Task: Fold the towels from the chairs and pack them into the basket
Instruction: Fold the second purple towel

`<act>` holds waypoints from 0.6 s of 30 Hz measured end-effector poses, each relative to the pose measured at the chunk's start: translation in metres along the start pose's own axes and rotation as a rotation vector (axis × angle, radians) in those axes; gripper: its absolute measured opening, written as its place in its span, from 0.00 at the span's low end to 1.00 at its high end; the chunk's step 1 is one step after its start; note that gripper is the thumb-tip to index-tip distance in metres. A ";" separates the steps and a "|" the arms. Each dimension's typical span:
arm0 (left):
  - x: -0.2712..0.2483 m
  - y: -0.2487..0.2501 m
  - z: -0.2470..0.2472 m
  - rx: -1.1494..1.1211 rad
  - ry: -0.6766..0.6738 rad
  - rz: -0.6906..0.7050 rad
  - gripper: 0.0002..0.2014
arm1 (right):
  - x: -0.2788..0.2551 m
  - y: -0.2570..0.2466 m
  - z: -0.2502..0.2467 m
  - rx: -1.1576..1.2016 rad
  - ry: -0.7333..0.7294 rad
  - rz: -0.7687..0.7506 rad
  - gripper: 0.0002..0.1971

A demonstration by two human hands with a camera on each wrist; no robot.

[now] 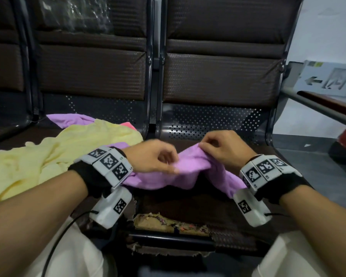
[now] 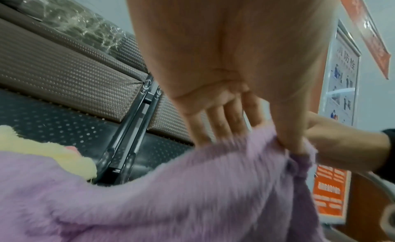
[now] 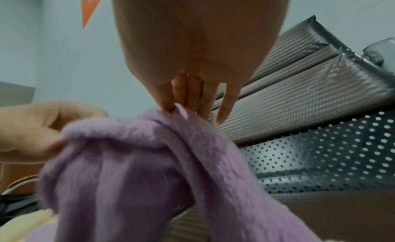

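A fluffy purple towel [image 1: 190, 170] hangs bunched between both hands above the right chair seat [image 1: 208, 206]. My left hand [image 1: 158, 156] pinches its left edge between thumb and fingers. My right hand [image 1: 220, 146] pinches the top edge further right. In the left wrist view the thumb presses the purple towel [image 2: 192, 195] against the fingers [image 2: 222, 122]. In the right wrist view thumb and fingertips [image 3: 169, 107] pinch a fold of the purple towel [image 3: 128, 161]. A yellow towel [image 1: 48, 154] lies crumpled on the left seat, with another purple towel [image 1: 72, 119] and a pink one [image 1: 129, 124] behind it. No basket is in view.
Dark padded chair backs [image 1: 218, 76] stand behind the seats, joined by a metal frame [image 1: 154, 62]. The front of the right seat is torn, with stuffing showing [image 1: 168, 222]. A metal armrest [image 1: 318, 108] runs along the right. A sign [image 1: 328, 78] leans against the wall.
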State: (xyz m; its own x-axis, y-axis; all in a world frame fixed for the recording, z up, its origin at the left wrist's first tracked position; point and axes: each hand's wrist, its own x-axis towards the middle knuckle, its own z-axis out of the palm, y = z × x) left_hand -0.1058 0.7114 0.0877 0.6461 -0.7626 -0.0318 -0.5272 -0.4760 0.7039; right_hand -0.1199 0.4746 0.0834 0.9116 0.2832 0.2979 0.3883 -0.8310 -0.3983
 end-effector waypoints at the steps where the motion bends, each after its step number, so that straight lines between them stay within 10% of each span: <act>1: -0.001 -0.002 0.006 0.016 -0.155 -0.051 0.10 | -0.003 0.001 0.000 -0.013 -0.129 0.006 0.08; 3: -0.002 -0.009 0.015 0.041 -0.393 -0.189 0.13 | -0.011 0.002 0.007 -0.051 -0.493 0.052 0.09; 6: 0.003 -0.023 0.019 0.132 -0.288 -0.229 0.11 | -0.020 0.000 0.018 0.014 -0.856 0.172 0.08; 10: 0.022 -0.041 0.024 0.513 -0.079 -0.184 0.14 | -0.013 -0.003 0.028 -0.095 -0.660 0.110 0.06; 18: 0.037 -0.059 0.027 0.643 -0.240 -0.426 0.22 | -0.007 -0.001 0.056 -0.171 -0.586 0.078 0.17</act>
State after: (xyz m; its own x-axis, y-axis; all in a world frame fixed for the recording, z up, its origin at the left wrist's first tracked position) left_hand -0.0657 0.6991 0.0262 0.7658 -0.4971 -0.4080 -0.5235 -0.8503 0.0534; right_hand -0.1189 0.5006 0.0333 0.8779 0.3942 -0.2719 0.3345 -0.9111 -0.2408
